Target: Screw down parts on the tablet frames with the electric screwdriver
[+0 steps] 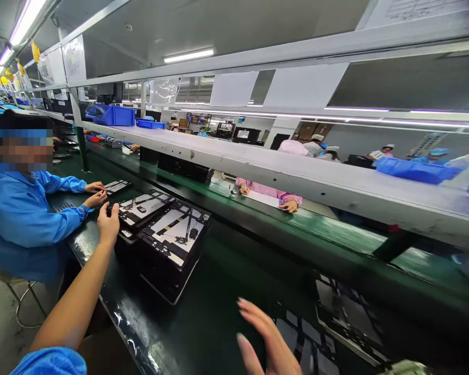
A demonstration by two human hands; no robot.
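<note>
My left hand (108, 223) reaches far out to the left, and its fingers curl round the near corner of a stack of open tablet shells (143, 208) on the dark green belt. A second, taller stack of the same shells (175, 237) stands right beside it, closer to me. At the bottom of the view my right hand (266, 338) hovers over the belt with fingers stretched out and nothing in it, slightly smeared. More tablet shells (338, 312) lie blurred just to its right.
A co-worker in a blue coat (21, 213) sits at left, hands (95, 194) on another shell. Across the green conveyor (234, 250), a person's pink-sleeved hands (288, 205) rest on the far bench. A long grey shelf (258, 161) holds blue bins (117, 115).
</note>
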